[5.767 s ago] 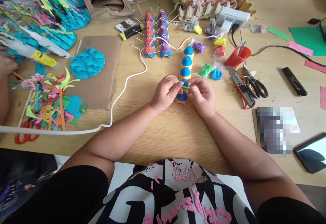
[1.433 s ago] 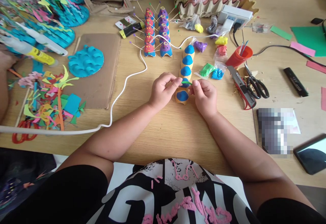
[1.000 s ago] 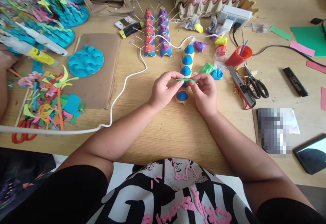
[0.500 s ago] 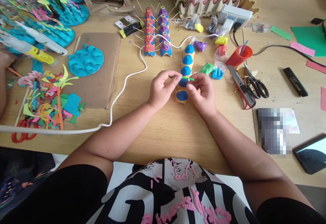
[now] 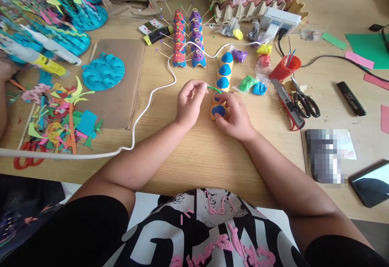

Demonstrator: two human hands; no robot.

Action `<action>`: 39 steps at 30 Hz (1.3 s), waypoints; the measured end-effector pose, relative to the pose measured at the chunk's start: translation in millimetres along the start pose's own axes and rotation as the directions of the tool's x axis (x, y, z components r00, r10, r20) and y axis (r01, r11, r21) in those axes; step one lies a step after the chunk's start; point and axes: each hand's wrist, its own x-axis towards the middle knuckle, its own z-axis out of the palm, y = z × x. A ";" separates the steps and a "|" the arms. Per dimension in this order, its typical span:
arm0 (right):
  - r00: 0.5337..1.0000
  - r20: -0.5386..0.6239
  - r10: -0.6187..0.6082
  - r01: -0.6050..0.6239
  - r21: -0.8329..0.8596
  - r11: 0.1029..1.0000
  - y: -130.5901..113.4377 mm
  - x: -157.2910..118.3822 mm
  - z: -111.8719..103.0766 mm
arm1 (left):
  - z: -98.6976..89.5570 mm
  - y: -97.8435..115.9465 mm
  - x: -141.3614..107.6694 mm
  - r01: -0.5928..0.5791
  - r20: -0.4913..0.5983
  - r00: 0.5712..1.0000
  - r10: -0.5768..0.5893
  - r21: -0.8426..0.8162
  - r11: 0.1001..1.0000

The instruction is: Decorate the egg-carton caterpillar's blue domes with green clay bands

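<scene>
My left hand (image 5: 191, 101) is closed in a pinch on one end of a thin green clay strand (image 5: 214, 88). The strand curves right to the index finger of my right hand (image 5: 236, 115). That hand's thumb and fingers are apart around the near end of an orange egg-carton strip (image 5: 225, 65) and appear to grip it; their exact contact is partly hidden. Blue caps (image 5: 225, 70) cover the strip's bumps in a row leading away from me.
Red (image 5: 179, 40) and purple (image 5: 197, 42) egg-carton figures with pins stand behind. A white cable (image 5: 148, 103) crosses the table. Bagged green clay (image 5: 247, 83), a red cup (image 5: 285, 67), a cutter (image 5: 288, 105) and scissors (image 5: 304, 99) lie rightward. Paper scraps (image 5: 60, 115) and cardboard (image 5: 121, 105) lie left.
My hands have moved apart. The right one has come down onto the near part of the egg-carton strip; the left has shifted slightly left, and the green strand now hangs in a curve.
</scene>
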 end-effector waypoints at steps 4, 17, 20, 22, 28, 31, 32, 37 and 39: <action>0.986 -0.123 0.117 -0.113 0.037 0.993 8.7 2.1 2.8 | -0.4 -0.6 -0.6 0.014 0.038 0.999 -0.013 -0.018 1.000; 0.922 -0.063 0.381 -0.359 0.228 0.905 7.7 2.0 6.1 | 0.4 4.8 -2.9 0.071 0.171 0.983 -0.070 0.000 0.997; 0.913 -0.073 0.402 -0.377 0.231 0.897 7.2 3.4 6.2 | -0.4 4.1 -4.0 0.070 0.182 0.981 -0.072 0.019 0.997; 0.909 -0.080 0.409 -0.381 0.236 0.894 7.4 4.4 6.4 | -0.7 3.6 -4.4 0.075 0.184 0.980 -0.080 0.033 0.997; 0.913 -0.051 0.405 -0.369 0.319 0.873 8.0 4.4 5.9 | -0.1 5.0 -3.6 0.090 0.166 0.982 -0.092 0.021 0.996; 0.933 -0.053 0.356 -0.322 0.319 0.891 6.6 3.5 3.7 | 0.6 5.0 -2.7 0.098 0.135 0.986 -0.099 0.019 0.995; 0.943 -0.060 0.328 -0.295 0.313 0.903 5.8 3.3 2.8 | 0.6 4.8 -2.6 0.102 0.123 0.987 -0.104 0.023 0.995; 0.959 -0.112 0.262 -0.214 0.323 0.922 0.1 3.8 -1.7 | -0.3 3.9 -3.9 0.113 0.130 0.985 -0.115 0.023 0.993; 0.948 -0.134 0.289 -0.227 0.353 0.908 -0.9 4.6 -2.7 | -0.9 4.2 -5.1 0.113 0.167 0.979 -0.114 0.012 0.993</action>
